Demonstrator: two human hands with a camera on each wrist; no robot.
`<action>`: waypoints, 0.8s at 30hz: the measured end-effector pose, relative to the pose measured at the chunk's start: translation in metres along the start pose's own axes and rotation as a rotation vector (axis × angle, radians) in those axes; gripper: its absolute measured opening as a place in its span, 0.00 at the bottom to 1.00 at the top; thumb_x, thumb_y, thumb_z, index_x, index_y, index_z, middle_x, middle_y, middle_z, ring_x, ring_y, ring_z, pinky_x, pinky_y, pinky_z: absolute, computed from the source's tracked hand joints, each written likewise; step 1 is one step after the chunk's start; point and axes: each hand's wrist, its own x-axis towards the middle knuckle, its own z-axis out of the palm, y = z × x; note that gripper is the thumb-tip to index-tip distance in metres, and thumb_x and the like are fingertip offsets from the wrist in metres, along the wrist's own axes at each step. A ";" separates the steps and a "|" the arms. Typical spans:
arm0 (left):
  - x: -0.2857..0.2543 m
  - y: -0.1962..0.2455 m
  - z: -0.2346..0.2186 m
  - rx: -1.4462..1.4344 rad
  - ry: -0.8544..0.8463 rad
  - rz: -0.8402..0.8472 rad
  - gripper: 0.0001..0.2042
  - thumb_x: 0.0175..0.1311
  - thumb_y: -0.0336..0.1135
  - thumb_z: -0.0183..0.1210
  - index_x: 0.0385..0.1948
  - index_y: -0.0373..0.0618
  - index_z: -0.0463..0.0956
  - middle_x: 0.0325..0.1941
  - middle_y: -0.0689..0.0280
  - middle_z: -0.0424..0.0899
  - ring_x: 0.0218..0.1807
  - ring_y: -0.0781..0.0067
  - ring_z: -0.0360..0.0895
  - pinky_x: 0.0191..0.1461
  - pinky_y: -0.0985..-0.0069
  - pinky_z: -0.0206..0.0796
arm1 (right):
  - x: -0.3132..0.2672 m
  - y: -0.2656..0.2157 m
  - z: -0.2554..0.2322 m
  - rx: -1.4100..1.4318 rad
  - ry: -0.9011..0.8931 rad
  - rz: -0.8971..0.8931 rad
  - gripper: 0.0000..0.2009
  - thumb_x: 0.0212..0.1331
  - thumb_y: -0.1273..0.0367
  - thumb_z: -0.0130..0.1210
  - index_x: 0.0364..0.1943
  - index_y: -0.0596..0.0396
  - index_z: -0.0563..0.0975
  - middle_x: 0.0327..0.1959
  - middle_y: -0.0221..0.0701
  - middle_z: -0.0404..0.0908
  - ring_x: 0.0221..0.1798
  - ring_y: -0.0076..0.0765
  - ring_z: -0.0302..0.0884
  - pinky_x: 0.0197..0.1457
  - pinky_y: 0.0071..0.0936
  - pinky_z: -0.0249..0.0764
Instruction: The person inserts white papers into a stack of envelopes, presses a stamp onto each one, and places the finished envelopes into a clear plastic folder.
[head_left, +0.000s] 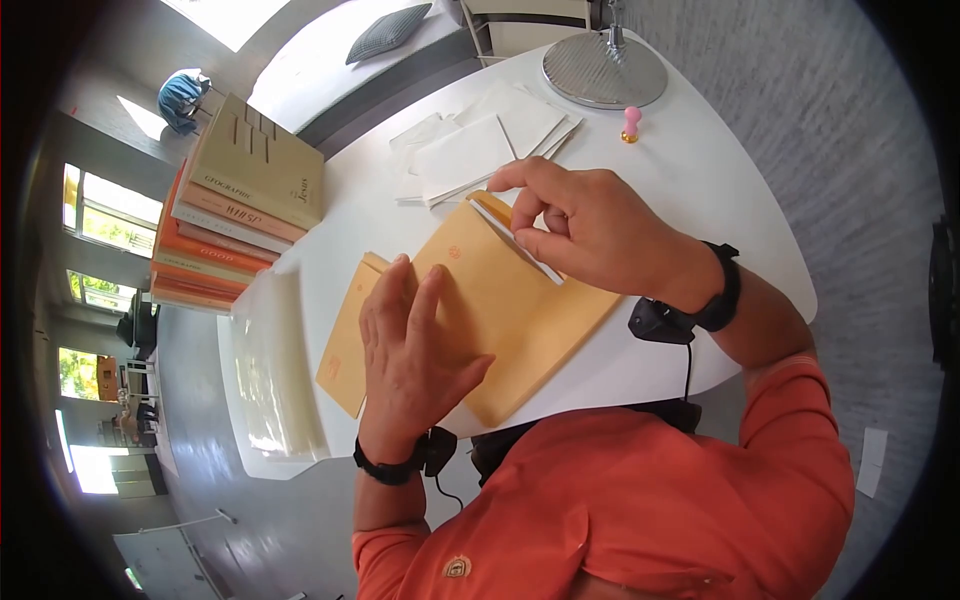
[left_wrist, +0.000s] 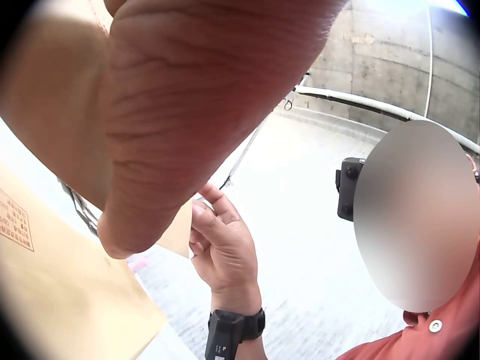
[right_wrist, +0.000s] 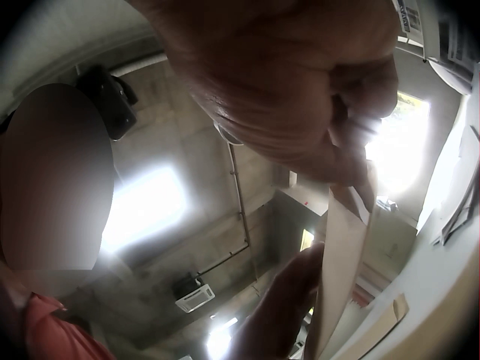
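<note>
A brown paper envelope (head_left: 520, 330) lies slanted on the white table, with a white strip (head_left: 520, 243) along its upper right side. My left hand (head_left: 405, 360) rests on the left part of this envelope, fingers spread and slightly bent. At its upper end, my right hand (head_left: 600, 225) pinches the envelope's edge between thumb and curled fingers. The right wrist view shows those fingertips on the raised paper edge (right_wrist: 341, 255). Another brown envelope (head_left: 345, 345) lies partly under or beside the left hand; which, I cannot tell.
White papers (head_left: 465, 160) lie beyond the envelope. A pink-handled stamp (head_left: 631, 124) and a round metal lamp base (head_left: 605, 72) stand at the far right. Books (head_left: 240, 185) are stacked at the left, near a clear plastic sheet (head_left: 270, 370).
</note>
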 end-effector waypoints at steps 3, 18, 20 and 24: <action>0.001 0.001 0.002 -0.007 -0.003 0.002 0.53 0.33 0.35 0.80 0.70 0.47 0.61 0.74 0.45 0.57 0.74 0.39 0.59 0.73 0.49 0.59 | 0.000 0.003 0.003 -0.027 -0.002 -0.023 0.18 0.57 0.73 0.58 0.53 0.56 0.73 0.28 0.36 0.84 0.32 0.46 0.84 0.37 0.37 0.78; -0.010 -0.042 -0.023 0.051 0.016 -0.168 0.51 0.36 0.34 0.79 0.71 0.48 0.61 0.73 0.45 0.61 0.73 0.40 0.60 0.73 0.51 0.57 | 0.003 0.008 -0.015 -0.017 0.095 -0.024 0.17 0.60 0.75 0.59 0.54 0.57 0.74 0.30 0.29 0.82 0.25 0.26 0.73 0.31 0.24 0.70; -0.016 -0.063 -0.043 0.092 0.027 -0.257 0.51 0.37 0.32 0.78 0.71 0.49 0.61 0.73 0.45 0.61 0.74 0.39 0.59 0.75 0.51 0.57 | 0.004 0.011 -0.020 0.048 0.090 0.021 0.18 0.62 0.76 0.58 0.57 0.58 0.74 0.32 0.22 0.80 0.22 0.12 0.64 0.28 0.14 0.62; -0.030 -0.090 -0.052 0.104 -0.027 -0.337 0.50 0.39 0.35 0.77 0.72 0.49 0.59 0.74 0.47 0.60 0.74 0.39 0.58 0.75 0.51 0.56 | 0.006 0.016 -0.022 -0.031 0.084 0.063 0.18 0.62 0.76 0.58 0.57 0.58 0.74 0.34 0.20 0.78 0.25 0.08 0.63 0.33 0.11 0.62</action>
